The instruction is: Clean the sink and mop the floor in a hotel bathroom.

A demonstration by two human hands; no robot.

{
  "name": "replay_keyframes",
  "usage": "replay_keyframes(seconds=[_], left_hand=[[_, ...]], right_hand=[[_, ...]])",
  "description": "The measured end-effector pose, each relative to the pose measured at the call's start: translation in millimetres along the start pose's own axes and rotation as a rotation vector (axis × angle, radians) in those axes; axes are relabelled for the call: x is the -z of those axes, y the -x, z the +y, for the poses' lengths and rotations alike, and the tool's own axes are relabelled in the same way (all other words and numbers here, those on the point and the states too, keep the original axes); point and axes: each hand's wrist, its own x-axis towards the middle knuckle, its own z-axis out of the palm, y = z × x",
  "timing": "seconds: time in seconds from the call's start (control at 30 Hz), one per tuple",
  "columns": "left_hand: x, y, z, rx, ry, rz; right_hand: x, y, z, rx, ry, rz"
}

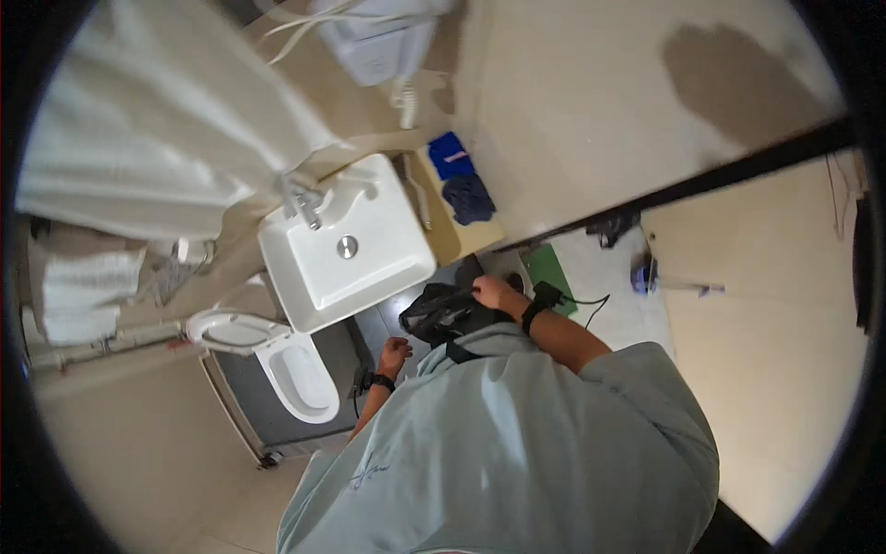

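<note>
My right hand (490, 291) grips the edge of a black plastic bag (443, 311), which hangs in front of my body beside the sink counter. My left hand (394, 354) is held a little to the left of the bag, fingers curled and apart, holding nothing that shows. Each wrist wears a black strap with a small device and a cable. Ahead of both hands lies a white rectangular washbasin (353, 277) with a chrome faucet (304, 202). What the bag contains is hidden.
A blue packet (450, 156) and a dark crumpled cloth (468, 199) lie on the counter (446, 242). At the left is a toilet (304, 381) with its lid raised. A hair dryer (377, 48) hangs on the wall. A green mat (549, 277) lies at right.
</note>
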Motion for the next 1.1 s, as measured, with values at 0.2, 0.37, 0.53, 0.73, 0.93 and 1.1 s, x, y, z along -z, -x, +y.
replay_keyframes(seconds=[0.2, 0.37, 0.53, 0.73, 0.93, 1.1], left_hand=[[28.9, -86.9, -51.8, -0.16, -0.446, -0.268], [37.8, -165.1, -5.6, -0.075, -1.14, -0.698], [29.1, -191.3, 22.0, -0.884, -1.209, -0.712], [-51.3, -183.2, 71.0, -0.13, -1.009, -0.597], [-125.0, -190.7, 117.4, -0.375, -1.238, -0.675], [-191.1, -174.1, 149.4, -0.41, -1.244, -0.533]], right_hand=[[52.1, 76.0, 89.3, -0.123, 0.094, 0.351], [89.2, 142.0, 131.9, -0.783, -0.368, 0.381], [137.2, 205.0, 148.6, -0.998, -0.558, 0.908], [148.2, 273.8, 228.3, -1.142, -0.512, 1.146], [158.5, 315.2, 293.6, -1.297, -0.568, 0.976], [165.3, 352.7, 324.9, -1.373, -0.58, 0.967]])
